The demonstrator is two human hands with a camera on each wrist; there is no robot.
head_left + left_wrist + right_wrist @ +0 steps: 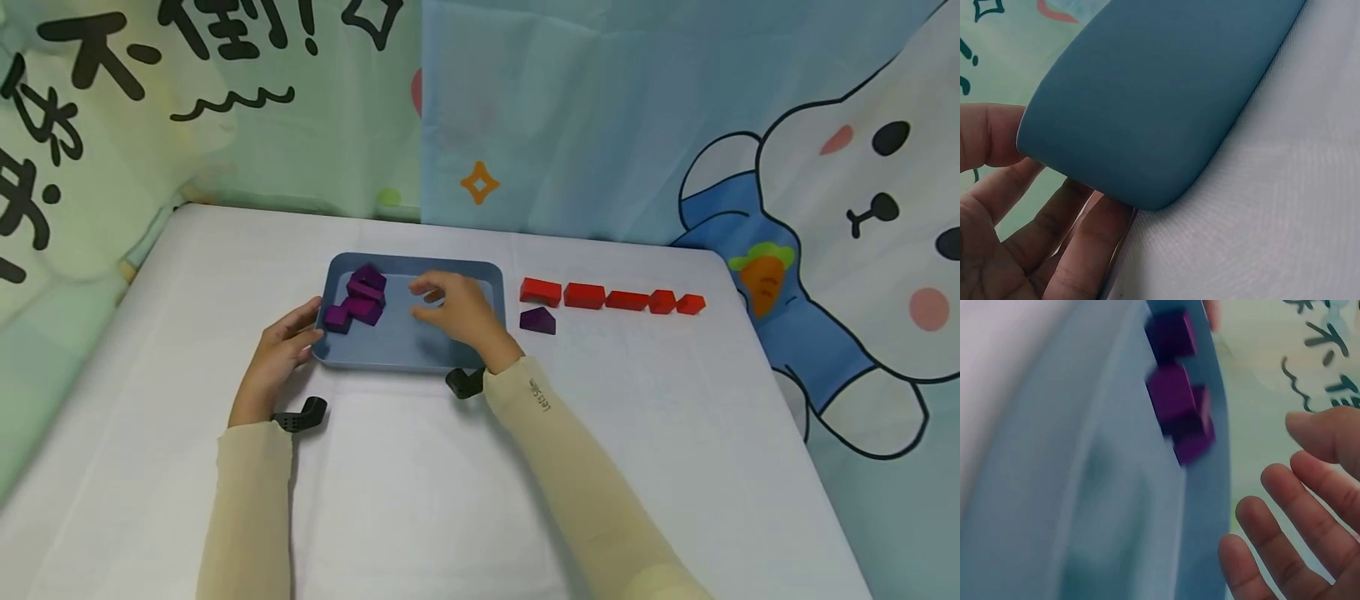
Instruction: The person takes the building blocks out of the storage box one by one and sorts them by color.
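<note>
While your tray [416, 354] lies flat on the white table [420, 508], 4 purple blocks [362, 311] show inside it, bunched at the left end. Left hand [280, 354]: at the tray's left end, fingers loosely extended and touching the outer wall, not wrapped round it. Right hand [468, 308]: above the tray's right half, fingers relaxed, thumb well apart from them; you have nothing in it, and it's clear of the blocks. Just right of the tray, on the table, you've got 1 more purple block [537, 321], set on your side of the leftmost red block [540, 291]. That red one starts a row of 5 running right. Both your sleeves [247, 508] are pale yellow, with a dark wrist camera [303, 414] by each cuff. Behind the table: printed backdrop [570, 108], rabbit at right.
</note>
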